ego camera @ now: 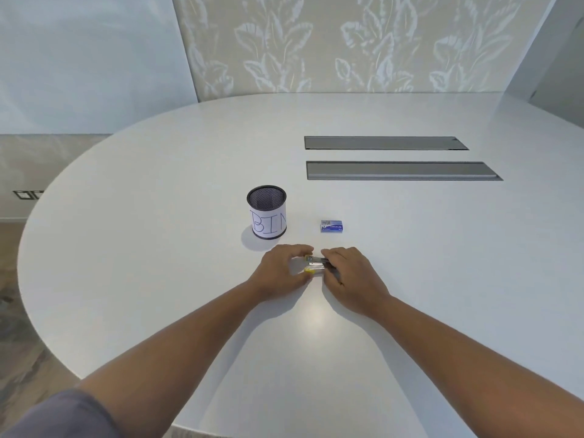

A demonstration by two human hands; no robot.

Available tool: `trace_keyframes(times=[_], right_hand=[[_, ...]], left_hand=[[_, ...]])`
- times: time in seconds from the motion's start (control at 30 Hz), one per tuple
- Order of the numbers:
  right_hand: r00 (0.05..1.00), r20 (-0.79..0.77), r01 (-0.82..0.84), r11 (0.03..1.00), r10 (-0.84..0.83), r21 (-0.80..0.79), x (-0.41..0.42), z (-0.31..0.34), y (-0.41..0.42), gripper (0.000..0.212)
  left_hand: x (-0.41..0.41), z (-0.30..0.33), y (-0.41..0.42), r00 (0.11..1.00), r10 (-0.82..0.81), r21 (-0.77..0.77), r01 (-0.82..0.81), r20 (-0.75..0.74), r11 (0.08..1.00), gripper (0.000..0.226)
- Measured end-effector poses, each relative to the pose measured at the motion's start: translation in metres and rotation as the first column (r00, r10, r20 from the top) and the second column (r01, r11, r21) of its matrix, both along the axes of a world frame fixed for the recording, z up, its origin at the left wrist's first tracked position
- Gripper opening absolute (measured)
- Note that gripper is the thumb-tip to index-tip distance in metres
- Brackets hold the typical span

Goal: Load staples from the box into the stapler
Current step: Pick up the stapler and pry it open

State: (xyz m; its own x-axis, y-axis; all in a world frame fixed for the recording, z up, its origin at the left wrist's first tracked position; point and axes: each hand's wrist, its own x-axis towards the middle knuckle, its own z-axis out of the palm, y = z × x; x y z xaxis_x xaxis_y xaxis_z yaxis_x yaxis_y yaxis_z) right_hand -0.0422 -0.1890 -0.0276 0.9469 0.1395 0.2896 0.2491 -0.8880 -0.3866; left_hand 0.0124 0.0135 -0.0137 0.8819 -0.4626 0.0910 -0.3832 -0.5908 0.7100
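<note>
A small yellow and metal stapler (pixel 314 264) lies on the white table between my two hands. My left hand (pixel 281 273) grips its left end, fingers curled over the yellow part. My right hand (pixel 350 276) holds its right end, covering most of that side. The stapler's metal middle shows between my fingers; whether it is hinged open I cannot tell. A small blue staple box (pixel 331 226) rests on the table just beyond my right hand, apart from both hands.
A black mesh cup labelled "BIN" (pixel 268 213) stands upright behind my left hand. Two grey cable hatches (pixel 398 170) are set into the white table (pixel 158 248) farther back right. The table's curved edge runs along the left.
</note>
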Motion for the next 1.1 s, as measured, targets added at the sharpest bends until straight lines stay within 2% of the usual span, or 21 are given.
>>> trace_keyframes(times=[0.13, 0.27, 0.37, 0.43, 0.57, 0.7, 0.8, 0.93, 1.1], right_hand=[[1.0, -0.021, -0.006, 1.0, 0.007, 0.025, -0.001, 0.002, 0.0, 0.051], [0.997, -0.067, -0.02, 0.997, 0.024, 0.068, 0.002, 0.009, -0.002, 0.054], [0.994, -0.096, -0.042, 0.994, 0.052, 0.103, 0.007, 0.014, -0.001, 0.052], [0.996, -0.077, -0.037, 0.994, 0.045, 0.103, 0.009, 0.014, 0.002, 0.048], [1.0, -0.006, 0.026, 0.993, -0.025, 0.113, 0.011, 0.008, 0.005, 0.041], [0.997, 0.007, 0.078, 0.992, -0.079, 0.098, 0.009, 0.002, 0.005, 0.047], [0.995, 0.013, 0.096, 0.993, -0.097, 0.07, 0.01, -0.001, 0.005, 0.048], [0.995, 0.013, 0.096, 0.995, -0.096, -0.001, 0.012, -0.002, 0.004, 0.052], [0.995, 0.08, 0.064, 0.996, -0.059, -0.061, 0.01, -0.007, 0.005, 0.036]], left_hand=[[0.005, 0.012, 0.003, 0.968, -0.066, -0.144, 0.031, -0.241, 0.989, 0.059], [0.007, 0.023, 0.002, 0.904, -0.16, -0.349, 0.013, -0.397, 0.937, 0.058], [0.008, 0.027, -0.001, 0.847, -0.249, -0.509, -0.029, -0.47, 0.86, 0.06], [0.007, 0.026, -0.003, 0.834, -0.267, -0.559, -0.059, -0.483, 0.827, 0.059], [0.002, 0.014, -0.011, 0.85, -0.156, -0.533, -0.162, -0.502, 0.83, 0.041], [-0.002, 0.008, -0.016, 0.921, -0.078, -0.409, -0.093, -0.382, 0.908, 0.015], [-0.003, 0.008, -0.019, 0.928, -0.036, -0.366, -0.11, -0.371, 0.924, 0.013], [-0.006, 0.007, -0.021, 0.906, -0.023, -0.412, -0.17, -0.422, 0.895, 0.017], [-0.006, 0.011, -0.023, 0.894, -0.001, -0.436, -0.217, -0.447, 0.873, 0.028]])
